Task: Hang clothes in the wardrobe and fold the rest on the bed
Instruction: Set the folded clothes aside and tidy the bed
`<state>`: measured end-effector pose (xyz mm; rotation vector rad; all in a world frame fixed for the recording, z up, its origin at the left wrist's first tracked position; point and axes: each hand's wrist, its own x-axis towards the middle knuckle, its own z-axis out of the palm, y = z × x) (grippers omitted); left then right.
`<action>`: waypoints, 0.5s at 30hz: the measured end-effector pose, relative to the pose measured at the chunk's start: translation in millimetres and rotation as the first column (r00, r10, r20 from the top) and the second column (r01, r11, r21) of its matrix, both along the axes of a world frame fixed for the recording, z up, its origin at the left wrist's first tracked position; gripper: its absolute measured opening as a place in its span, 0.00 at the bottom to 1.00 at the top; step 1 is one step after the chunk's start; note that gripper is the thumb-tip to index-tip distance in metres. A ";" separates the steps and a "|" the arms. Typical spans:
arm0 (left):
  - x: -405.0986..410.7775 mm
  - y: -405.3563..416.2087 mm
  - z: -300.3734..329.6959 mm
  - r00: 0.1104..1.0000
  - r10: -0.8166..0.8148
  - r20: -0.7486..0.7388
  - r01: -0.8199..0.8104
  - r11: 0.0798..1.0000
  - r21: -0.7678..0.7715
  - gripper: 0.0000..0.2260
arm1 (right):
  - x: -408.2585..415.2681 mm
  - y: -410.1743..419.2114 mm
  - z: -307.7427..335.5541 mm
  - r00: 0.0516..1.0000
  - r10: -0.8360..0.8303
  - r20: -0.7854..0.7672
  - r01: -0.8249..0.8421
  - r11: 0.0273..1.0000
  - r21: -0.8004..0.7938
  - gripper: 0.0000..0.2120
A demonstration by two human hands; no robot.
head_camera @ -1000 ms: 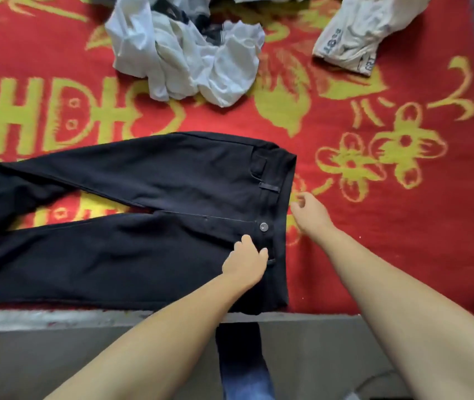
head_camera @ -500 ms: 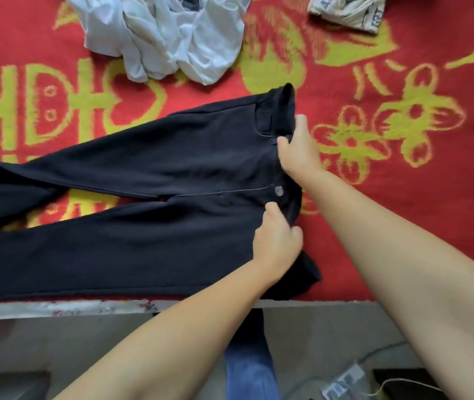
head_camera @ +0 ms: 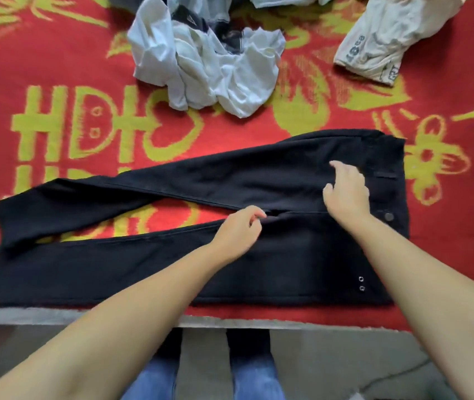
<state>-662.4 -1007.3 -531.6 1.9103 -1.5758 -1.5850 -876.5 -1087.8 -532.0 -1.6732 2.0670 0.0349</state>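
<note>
Black trousers (head_camera: 149,267) lie flat along the near edge of the bed, waistband to the right and legs stretched left, the two legs split apart. My left hand (head_camera: 240,232) pinches the fabric at the crotch seam with curled fingers. My right hand (head_camera: 345,192) rests on the upper hip part near the waistband, fingers loosely spread over the cloth.
The bed is covered by a red blanket (head_camera: 56,67) with yellow patterns. A crumpled white garment pile (head_camera: 207,62) lies behind the trousers, and a cream printed garment (head_camera: 388,36) at the far right. The bed's grey edge (head_camera: 28,316) runs below; floor and my legs beneath.
Both hands left the waistband. The left hand moved to the crotch seam, the right onto the hip area. The trousers now lie flatter, waistband straightened.
</note>
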 end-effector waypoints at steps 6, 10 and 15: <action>206.5 -1.0 -9.2 0.905 0.153 0.398 -0.105 0.985 -0.140 0.12 | 157.2 17.2 -7.4 0.922 0.312 0.228 -0.321 0.947 0.003 0.20; 278.6 -9.2 -18.4 0.841 0.021 0.541 0.059 0.990 -0.130 0.23 | 237.7 25.9 -11.9 0.889 0.392 0.236 -0.408 0.913 0.017 0.18; 342.7 -17.6 -38.8 0.730 -0.226 0.645 0.294 0.956 0.001 0.33 | 325.4 30.3 -34.0 0.884 0.464 0.047 -0.466 0.876 0.127 0.19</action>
